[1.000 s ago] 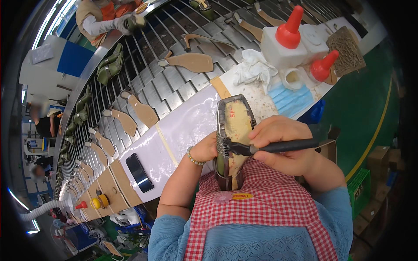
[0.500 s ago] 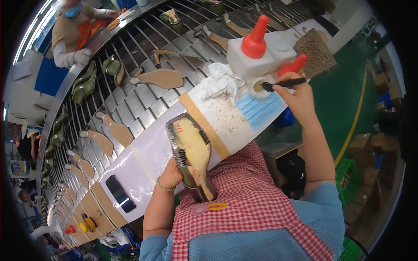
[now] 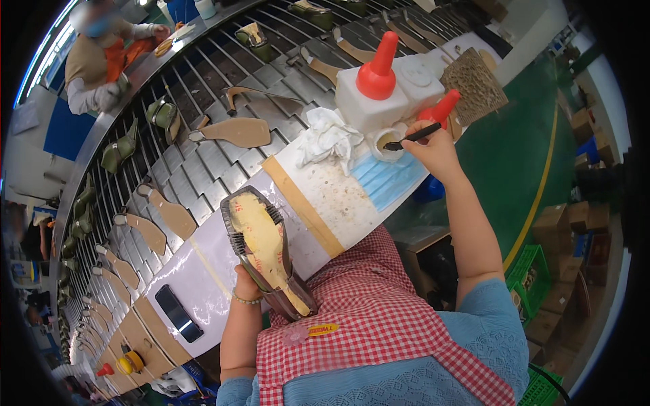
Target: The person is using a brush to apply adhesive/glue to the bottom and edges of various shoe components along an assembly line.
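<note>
My left hand [image 3: 248,283] grips a shoe upper [image 3: 284,296] stretched over a last, turned bottom up. Its underside shows a pale yellow insole [image 3: 259,229] with dark, pleated edges folded in around it. Pinched in my right hand [image 3: 435,150] is a black-handled brush [image 3: 414,134], its tip inside the mouth of a small white jar [image 3: 379,141]. Right beside that jar lie a crumpled white cloth [image 3: 330,139] and a blue face mask [image 3: 386,179]. White bottles [image 3: 369,105] with a red cone cap [image 3: 381,68] stand just behind it.
A slatted metal conveyor [image 3: 210,159] curves along the far side, carrying tan soles [image 3: 233,132] and green shoe uppers [image 3: 162,114]. A phone [image 3: 178,312] lies at the left of the worktop. Past the conveyor stands a gloved co-worker [image 3: 101,61]. A rough brown block [image 3: 474,84] sits far right.
The whole view has shifted slightly. The brush handle now slants more steeply, its tip still at the jar's mouth. The shoe upper has moved a little left in my left hand.
</note>
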The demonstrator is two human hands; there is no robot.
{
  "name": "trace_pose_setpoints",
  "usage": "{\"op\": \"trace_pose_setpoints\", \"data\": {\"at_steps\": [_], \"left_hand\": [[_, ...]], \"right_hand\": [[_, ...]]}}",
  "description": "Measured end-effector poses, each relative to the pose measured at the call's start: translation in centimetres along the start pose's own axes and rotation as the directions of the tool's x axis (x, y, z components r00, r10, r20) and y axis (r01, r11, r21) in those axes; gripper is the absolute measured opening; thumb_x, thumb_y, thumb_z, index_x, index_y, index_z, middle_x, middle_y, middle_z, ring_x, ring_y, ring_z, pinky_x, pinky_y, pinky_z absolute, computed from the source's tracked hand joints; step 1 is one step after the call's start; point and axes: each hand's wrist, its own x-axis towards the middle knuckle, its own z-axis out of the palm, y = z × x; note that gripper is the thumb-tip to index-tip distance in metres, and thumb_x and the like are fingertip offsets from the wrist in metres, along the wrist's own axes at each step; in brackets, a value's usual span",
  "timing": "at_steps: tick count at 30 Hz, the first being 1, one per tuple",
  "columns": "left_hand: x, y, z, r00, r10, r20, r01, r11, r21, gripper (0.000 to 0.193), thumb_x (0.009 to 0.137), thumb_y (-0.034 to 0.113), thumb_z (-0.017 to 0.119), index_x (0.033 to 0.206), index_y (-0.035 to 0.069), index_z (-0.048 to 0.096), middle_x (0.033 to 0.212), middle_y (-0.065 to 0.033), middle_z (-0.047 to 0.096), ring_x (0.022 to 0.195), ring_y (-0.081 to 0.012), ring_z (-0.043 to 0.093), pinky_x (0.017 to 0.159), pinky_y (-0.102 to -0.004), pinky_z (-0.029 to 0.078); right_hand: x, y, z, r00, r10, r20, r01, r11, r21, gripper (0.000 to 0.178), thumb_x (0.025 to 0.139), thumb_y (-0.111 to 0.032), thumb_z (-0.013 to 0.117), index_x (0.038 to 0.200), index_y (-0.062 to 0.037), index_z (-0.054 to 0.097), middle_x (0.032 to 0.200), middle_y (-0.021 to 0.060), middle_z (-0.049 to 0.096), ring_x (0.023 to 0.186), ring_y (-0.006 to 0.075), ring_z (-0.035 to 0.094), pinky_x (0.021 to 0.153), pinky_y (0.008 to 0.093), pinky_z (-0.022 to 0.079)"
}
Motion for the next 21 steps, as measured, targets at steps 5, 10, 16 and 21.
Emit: {"op": "trace_pose_setpoints", "data": {"at_steps": [5,10,16,21], "left_hand": [[1.2,-0.7,-0.5,0.996,0.087,-0.006,-0.087,0.992,-0.088,0.12,0.053,0.089,0.055,0.137,0.005,0.036,0.113,-0.0143,0.058,0.086,-0.0296,0.064,0.071,-0.0374,0.054],[1.7,0.2,-0.4,0.984,0.173,0.047,-0.165,0.976,-0.143,0.117,0.058,0.086,0.055,0.138,0.003,0.034,0.122,-0.0169,0.053,0.082,-0.0313,0.063,0.063,-0.0378,0.055],[2.6,-0.2,-1.0,0.969,0.192,0.153,-0.143,0.948,-0.284,0.122,0.057,0.087,0.055,0.137,-0.001,0.031,0.119,-0.0209,0.052,0.08,-0.0324,0.063,0.057,-0.0404,0.056],[3.6,-0.8,-0.6,0.975,0.083,0.206,0.0,0.927,-0.376,0.12,0.057,0.089,0.047,0.137,0.001,0.033,0.113,-0.0188,0.058,0.087,-0.0332,0.064,0.067,-0.0429,0.056]], "right_hand": [[-0.5,-0.2,-0.2,0.992,0.073,0.104,-0.078,0.996,0.046,0.021,0.071,-0.009,0.073,0.087,-0.0041,0.061,0.08,0.0023,0.058,0.074,0.0108,0.052,0.067,0.0249,0.042],[-1.6,0.9,-0.5,0.926,0.339,0.165,-0.349,0.607,0.714,0.02,0.078,-0.014,0.072,0.092,-0.004,0.061,0.083,0.0045,0.061,0.077,0.0145,0.058,0.068,0.027,0.047],[-2.3,4.6,1.7,0.712,0.557,0.428,-0.51,-0.007,0.86,0.027,0.08,-0.027,0.074,0.089,-0.0045,0.062,0.083,0.0064,0.065,0.078,0.0195,0.064,0.069,0.0289,0.052],[-3.2,4.6,0.1,0.83,0.262,0.492,-0.438,-0.24,0.866,0.02,0.092,-0.022,0.059,0.099,-0.0043,0.065,0.088,0.0102,0.069,0.086,0.0239,0.067,0.08,0.0385,0.054]]}}
